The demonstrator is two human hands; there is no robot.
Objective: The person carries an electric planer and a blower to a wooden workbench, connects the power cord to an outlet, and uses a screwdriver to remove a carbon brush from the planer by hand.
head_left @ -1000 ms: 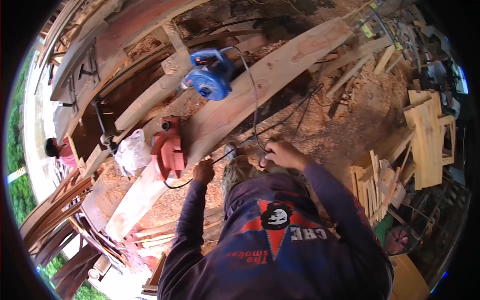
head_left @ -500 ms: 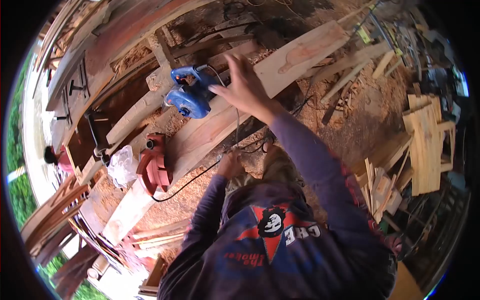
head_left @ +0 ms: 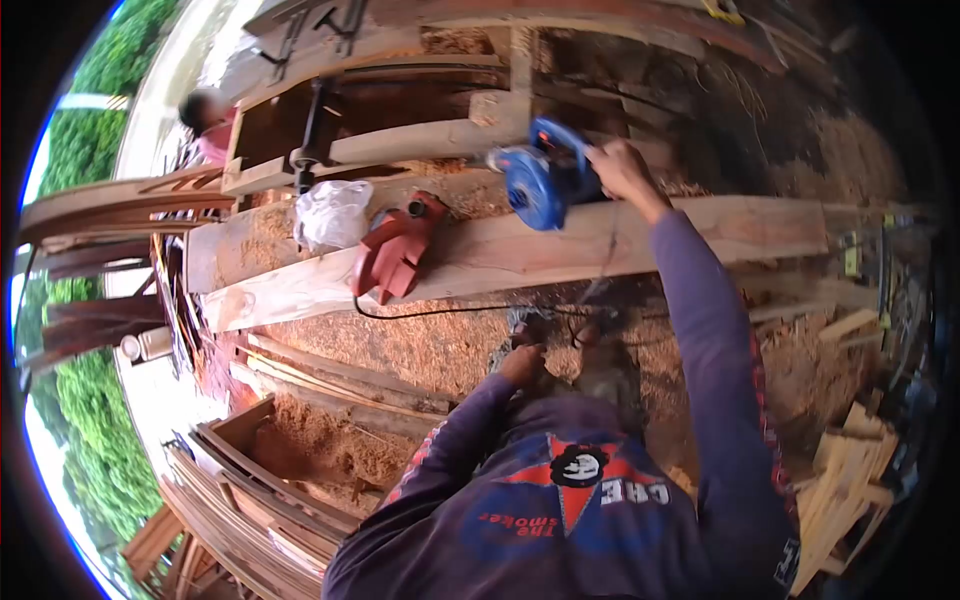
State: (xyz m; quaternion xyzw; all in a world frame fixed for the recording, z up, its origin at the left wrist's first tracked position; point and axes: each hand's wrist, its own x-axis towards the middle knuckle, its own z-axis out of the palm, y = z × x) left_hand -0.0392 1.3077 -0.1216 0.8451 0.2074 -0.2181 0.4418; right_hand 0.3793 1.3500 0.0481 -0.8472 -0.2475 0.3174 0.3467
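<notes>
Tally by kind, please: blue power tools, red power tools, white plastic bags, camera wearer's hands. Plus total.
Blue power tool: 1, held by the right hand
Red power tool: 1, on the long plank
White plastic bag: 1
Hands: 2, the right hand and the left hand
Total: 5

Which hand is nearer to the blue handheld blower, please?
Right: the right hand is on the blue blower; the left hand is apart from it, lower in view.
</notes>
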